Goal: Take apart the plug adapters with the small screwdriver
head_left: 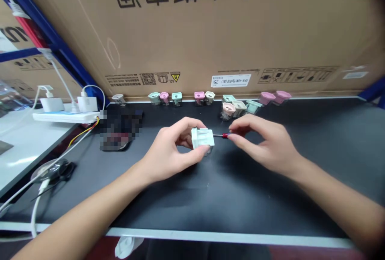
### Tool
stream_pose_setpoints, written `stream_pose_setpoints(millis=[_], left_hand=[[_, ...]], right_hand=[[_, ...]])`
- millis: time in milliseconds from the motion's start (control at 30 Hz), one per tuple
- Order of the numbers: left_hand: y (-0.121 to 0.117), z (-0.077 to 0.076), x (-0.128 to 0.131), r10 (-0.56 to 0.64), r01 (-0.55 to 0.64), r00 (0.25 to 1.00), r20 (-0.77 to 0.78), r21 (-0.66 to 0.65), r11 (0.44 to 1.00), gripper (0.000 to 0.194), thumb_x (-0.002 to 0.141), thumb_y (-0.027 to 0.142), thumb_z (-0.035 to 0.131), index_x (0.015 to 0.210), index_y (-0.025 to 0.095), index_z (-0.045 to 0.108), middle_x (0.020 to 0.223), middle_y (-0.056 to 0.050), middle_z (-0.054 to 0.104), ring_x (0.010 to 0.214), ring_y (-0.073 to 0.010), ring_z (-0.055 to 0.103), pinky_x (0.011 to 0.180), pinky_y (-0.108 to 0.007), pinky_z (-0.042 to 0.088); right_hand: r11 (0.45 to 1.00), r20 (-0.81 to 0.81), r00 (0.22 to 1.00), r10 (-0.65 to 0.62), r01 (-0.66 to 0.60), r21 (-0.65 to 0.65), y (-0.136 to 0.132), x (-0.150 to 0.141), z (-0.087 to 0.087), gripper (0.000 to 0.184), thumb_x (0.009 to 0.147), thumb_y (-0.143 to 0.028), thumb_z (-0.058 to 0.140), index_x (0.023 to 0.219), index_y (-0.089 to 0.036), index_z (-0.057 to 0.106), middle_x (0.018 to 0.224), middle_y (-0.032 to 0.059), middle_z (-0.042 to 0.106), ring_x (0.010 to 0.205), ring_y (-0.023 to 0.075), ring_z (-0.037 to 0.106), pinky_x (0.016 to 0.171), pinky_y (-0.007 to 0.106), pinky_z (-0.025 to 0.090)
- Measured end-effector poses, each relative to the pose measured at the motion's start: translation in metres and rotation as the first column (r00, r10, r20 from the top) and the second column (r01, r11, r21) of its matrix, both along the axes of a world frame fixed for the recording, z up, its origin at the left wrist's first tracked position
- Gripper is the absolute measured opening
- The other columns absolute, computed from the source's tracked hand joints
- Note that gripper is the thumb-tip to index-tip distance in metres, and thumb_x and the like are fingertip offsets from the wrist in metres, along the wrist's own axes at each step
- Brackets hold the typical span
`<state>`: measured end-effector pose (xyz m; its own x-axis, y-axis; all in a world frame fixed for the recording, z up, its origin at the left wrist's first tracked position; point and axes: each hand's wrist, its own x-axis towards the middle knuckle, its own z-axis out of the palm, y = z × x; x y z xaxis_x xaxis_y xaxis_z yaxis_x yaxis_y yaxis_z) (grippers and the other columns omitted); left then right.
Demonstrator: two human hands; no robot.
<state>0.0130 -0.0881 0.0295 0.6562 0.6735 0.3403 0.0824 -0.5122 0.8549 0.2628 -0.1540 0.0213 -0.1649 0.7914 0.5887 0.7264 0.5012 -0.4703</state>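
Note:
Above the middle of the black tabletop, my left hand grips a pale green pencil sharpener between thumb and fingers. The sharpener lies on its side, and a clear part shows at its lower edge. From the right, my right hand pinches a small screwdriver with a thin metal shaft and a red collar. Its shaft points left and meets the sharpener's right side; whether the tip sits inside cannot be seen. Fingers cover most of the screwdriver's handle.
Along the back stand several sharpeners, including a pink one, a green one and a peach one. A large cardboard box rises behind them. To the left are a power strip, cables and a dark pixelated object.

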Motion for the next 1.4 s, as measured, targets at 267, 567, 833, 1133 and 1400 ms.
stream_pose_setpoints(millis=[267,567,833,1133,1400], left_hand=[[-0.006,-0.007,0.006,0.04,-0.037,0.999,-0.031,0.1,0.994,0.038,0.081,0.028,0.08,0.109,0.02,0.055,0.091,0.001,0.069,0.076,-0.0101,0.067,0.073,-0.02,0.055],[-0.009,-0.015,0.007,0.169,-0.157,0.986,-0.004,0.354,0.922,0.046,0.079,0.039,0.084,0.108,0.023,0.052,0.093,0.003,0.071,0.077,-0.0104,0.07,0.069,-0.019,0.055],[-0.005,-0.015,0.007,0.095,-0.091,0.995,0.016,0.469,0.879,0.051,0.08,0.046,0.082,0.117,0.021,0.057,0.117,-0.006,0.073,0.096,-0.0166,0.073,0.084,-0.027,0.06],[-0.002,-0.014,0.007,0.088,-0.106,0.994,0.061,0.484,0.868,0.029,0.094,0.02,0.067,0.123,0.019,0.07,0.118,-0.003,0.077,0.098,-0.0127,0.076,0.09,-0.02,0.06],[-0.001,-0.016,0.007,0.078,-0.093,0.995,0.058,0.336,0.937,0.025,0.093,0.022,0.069,0.117,0.017,0.074,0.107,0.0,0.08,0.086,-0.0098,0.077,0.083,-0.015,0.061]], right_hand=[[0.9,-0.323,0.929,0.179,-0.287,-0.328,-0.012,-0.03,-0.003,0.026,0.096,-0.031,0.066,0.12,-0.023,0.061,0.105,0.0046,0.077,0.088,0.0183,0.074,0.079,0.031,0.062],[0.9,-0.506,0.852,0.131,-0.316,-0.299,-0.017,-0.044,-0.003,0.021,0.099,-0.027,0.063,0.119,-0.022,0.062,0.115,0.006,0.077,0.105,0.019,0.075,0.09,0.03,0.062],[0.94,-0.462,0.884,0.071,-0.214,-0.266,-0.012,-0.037,-0.012,0.015,0.098,-0.031,0.064,0.11,-0.022,0.064,0.103,0.004,0.075,0.094,0.0181,0.074,0.078,0.028,0.062],[0.993,-0.186,0.98,0.07,-0.086,-0.078,-0.01,-0.032,-0.015,0.025,0.097,-0.019,0.062,0.121,-0.025,0.064,0.115,0.0026,0.074,0.091,0.0138,0.073,0.083,0.025,0.061],[0.994,-0.1,0.99,0.104,-0.099,0.049,-0.009,-0.031,-0.013,0.026,0.095,-0.013,0.064,0.12,-0.022,0.065,0.113,0.0044,0.072,0.094,0.0133,0.07,0.084,0.024,0.06]])
